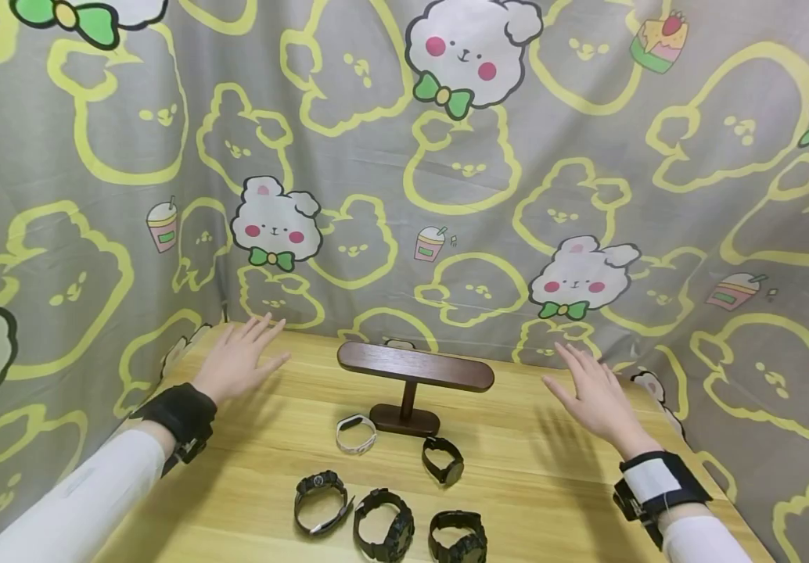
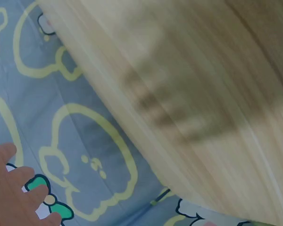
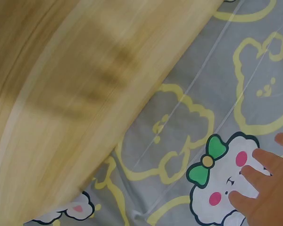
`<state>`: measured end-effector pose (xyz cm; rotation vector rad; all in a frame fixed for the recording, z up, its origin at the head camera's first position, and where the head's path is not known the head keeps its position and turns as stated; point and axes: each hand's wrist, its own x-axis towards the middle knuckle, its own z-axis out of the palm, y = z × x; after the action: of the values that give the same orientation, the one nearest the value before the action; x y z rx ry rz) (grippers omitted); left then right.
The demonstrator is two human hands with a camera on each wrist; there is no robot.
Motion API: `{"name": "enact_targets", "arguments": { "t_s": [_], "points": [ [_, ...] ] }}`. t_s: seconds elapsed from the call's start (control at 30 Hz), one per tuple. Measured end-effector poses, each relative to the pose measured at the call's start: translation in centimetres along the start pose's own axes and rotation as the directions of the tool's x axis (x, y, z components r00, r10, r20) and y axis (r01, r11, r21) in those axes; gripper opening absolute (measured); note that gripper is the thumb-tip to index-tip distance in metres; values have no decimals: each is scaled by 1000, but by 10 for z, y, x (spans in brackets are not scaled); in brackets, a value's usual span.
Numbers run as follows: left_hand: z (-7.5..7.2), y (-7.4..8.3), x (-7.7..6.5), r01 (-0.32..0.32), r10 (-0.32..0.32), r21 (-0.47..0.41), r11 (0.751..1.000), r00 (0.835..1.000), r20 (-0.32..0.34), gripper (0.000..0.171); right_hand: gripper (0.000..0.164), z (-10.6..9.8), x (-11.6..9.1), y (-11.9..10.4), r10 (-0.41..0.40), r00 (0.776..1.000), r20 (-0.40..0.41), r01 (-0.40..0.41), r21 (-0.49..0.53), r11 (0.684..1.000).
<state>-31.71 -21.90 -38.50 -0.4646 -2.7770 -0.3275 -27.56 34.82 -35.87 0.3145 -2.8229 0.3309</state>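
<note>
My left hand (image 1: 241, 361) hovers over the left side of the table, fingers spread and holding nothing. On the other side my right hand (image 1: 596, 397) is raised too, its fingers straight and nothing in them. Between them stands a dark wooden T-shaped watch stand (image 1: 415, 366) with a bare bar. In front of it lie a white-banded fitness tracker (image 1: 356, 435) and a slim black watch (image 1: 443, 461). Nearer to me sit a black watch (image 1: 321, 503), a chunky black watch (image 1: 384, 525) and another chunky black watch (image 1: 458, 538), each with its strap in a loop.
The light wood table (image 1: 264, 461) carries the stand and watches. A grey curtain (image 1: 376, 156) with yellow outlines and white cartoon animals hangs behind and on both sides, close to the table edges. Both wrists wear black straps with devices.
</note>
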Motion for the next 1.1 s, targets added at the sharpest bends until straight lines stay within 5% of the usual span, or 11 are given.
{"name": "enact_targets", "arguments": {
  "t_s": [0.4, 0.67, 1.1],
  "points": [
    [7, 14, -19, -48, 48, -17, 999, 999, 10, 68, 67, 2, -23, -17, -112, 992, -56, 112, -18, 994],
    [14, 26, -37, -106, 106, -50, 993, 994, -2, 68, 56, 7, -39, -29, -265, 956, -129, 260, -55, 964],
    [16, 60, -65, -173, 174, -99, 980, 985, 4, 63, 36, 11, -72, -68, -334, 942, 29, 335, -34, 942]
  ]
}}
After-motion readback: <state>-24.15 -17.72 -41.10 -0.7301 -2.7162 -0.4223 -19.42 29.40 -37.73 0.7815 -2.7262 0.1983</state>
